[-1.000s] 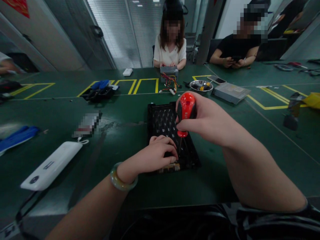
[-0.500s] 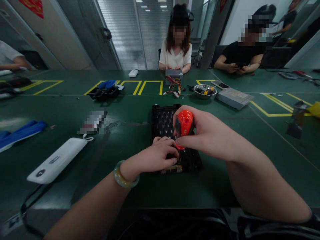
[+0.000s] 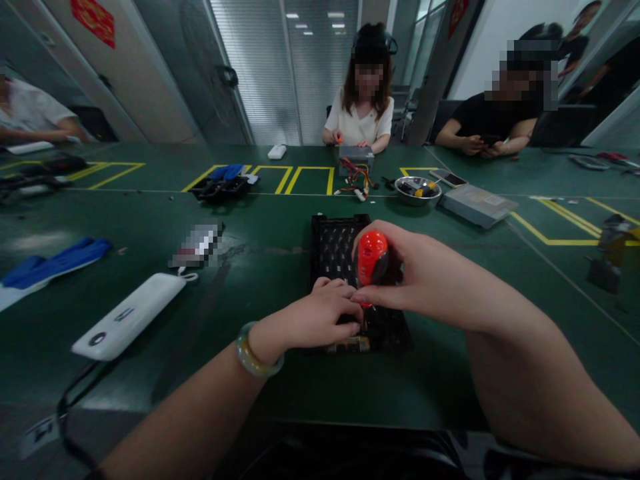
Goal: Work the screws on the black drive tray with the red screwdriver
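Observation:
A black plastic casing with a patterned surface (image 3: 334, 248) lies flat on the table in front of me. My right hand (image 3: 400, 267) is wrapped around the red and black handle of a screwdriver (image 3: 373, 257). The tool stands roughly upright over the casing's right part; its tip is hidden below the handle and fingers. My left hand (image 3: 333, 313) rests on the casing just left of the screwdriver, fingers bent and the thumb apart from the index finger. Whether those fingertips touch the shaft, I cannot tell. A bangle (image 3: 257, 350) circles my left wrist.
Left of me lie a white power bank (image 3: 133, 317) and a blue and white glove (image 3: 57, 267). Farther back are a black tray (image 3: 223, 190), a metal bowl (image 3: 419, 192) of small parts and a grey metal box (image 3: 477, 205). Across the table, a person handles a wired metal unit (image 3: 356, 161).
The screwdriver handle has turned in my right hand: its black part has gone from the left side to the right. My left hand stays on the casing. The whole view has shifted slightly.

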Tool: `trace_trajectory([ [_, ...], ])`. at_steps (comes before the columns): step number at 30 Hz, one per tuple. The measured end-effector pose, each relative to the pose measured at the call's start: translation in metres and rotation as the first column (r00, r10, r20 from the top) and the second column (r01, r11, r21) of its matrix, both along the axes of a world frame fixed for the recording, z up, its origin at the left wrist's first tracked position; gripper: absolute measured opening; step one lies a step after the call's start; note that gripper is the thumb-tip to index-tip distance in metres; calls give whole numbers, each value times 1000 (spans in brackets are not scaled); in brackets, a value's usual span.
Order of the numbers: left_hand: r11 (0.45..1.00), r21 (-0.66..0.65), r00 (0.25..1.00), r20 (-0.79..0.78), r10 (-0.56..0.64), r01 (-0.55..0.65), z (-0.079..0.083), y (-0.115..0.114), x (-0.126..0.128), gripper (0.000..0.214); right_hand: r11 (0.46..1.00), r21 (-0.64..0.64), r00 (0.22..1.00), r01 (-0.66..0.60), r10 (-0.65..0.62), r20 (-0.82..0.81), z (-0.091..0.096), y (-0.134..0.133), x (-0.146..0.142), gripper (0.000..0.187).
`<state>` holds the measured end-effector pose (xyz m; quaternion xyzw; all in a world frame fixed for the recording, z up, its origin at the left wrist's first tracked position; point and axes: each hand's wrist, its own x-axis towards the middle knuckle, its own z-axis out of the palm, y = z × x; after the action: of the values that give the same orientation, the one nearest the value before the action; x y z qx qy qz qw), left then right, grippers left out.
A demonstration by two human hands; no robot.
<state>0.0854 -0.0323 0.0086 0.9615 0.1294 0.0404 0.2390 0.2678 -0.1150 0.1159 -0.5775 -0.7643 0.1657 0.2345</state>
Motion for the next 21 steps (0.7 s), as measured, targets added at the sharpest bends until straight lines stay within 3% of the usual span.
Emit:
trace_trajectory([
  [6, 999, 53, 998, 56, -14, 11, 5, 0, -2, 12, 998, -61, 999, -23, 25, 27, 0, 0, 1, 32],
  [11, 993, 102, 995, 79, -66, 58, 4, 2, -4, 13, 998, -61, 999, 24, -22, 32, -3, -1, 4, 44],
  [15, 993, 100, 994, 85, -65, 57, 3, 2, -4, 12, 995, -94, 997, -38, 32, -64, -2, -3, 7, 56],
  [21, 995, 80, 994, 83, -69, 62, 5, 2, -3, 13, 986, -121, 992, -119, 113, -59, 1, -4, 10, 43],
])
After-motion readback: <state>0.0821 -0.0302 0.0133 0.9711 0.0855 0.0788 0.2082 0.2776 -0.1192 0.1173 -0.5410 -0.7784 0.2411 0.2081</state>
